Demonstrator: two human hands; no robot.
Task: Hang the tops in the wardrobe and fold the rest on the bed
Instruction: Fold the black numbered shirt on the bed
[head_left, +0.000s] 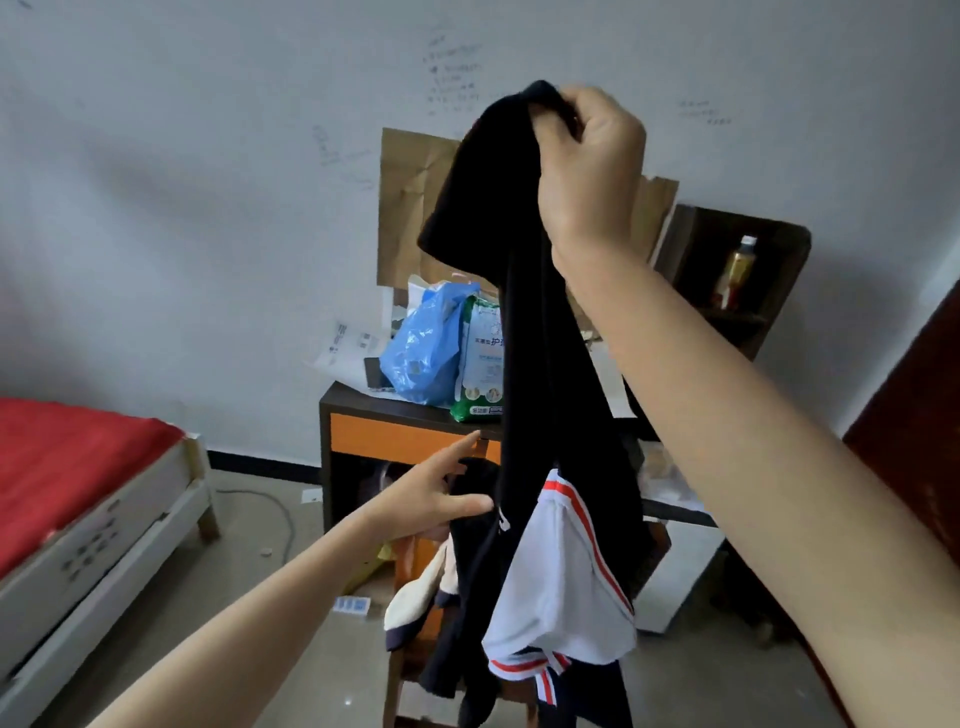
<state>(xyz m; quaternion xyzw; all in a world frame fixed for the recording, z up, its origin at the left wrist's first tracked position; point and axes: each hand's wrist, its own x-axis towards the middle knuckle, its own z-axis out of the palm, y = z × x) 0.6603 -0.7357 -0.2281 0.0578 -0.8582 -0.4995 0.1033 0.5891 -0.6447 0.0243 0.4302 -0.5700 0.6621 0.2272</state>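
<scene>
Head view: right hand raised high, fist closed round top end of black garment. Garment hangs straight down in a long limp strip, lower end merging into clothes pile on chair. Left hand lower and left of it, open, fingers spread, thumb touching dark cloth at the strip's left edge. White top with red stripe trim drapes over the pile, right of left hand, below right forearm. Cream piece pokes out at pile's left side.

Behind: dark desk with orange drawer front. Blue plastic bag and green-white pack sit at its front edge, touching each other. Creased brown paper on white scribbled wall. Bottle upright in dark shelf, right. Bed at left, red cover, white frame. Floor glossy grey tile; cable lies on it near bed.
</scene>
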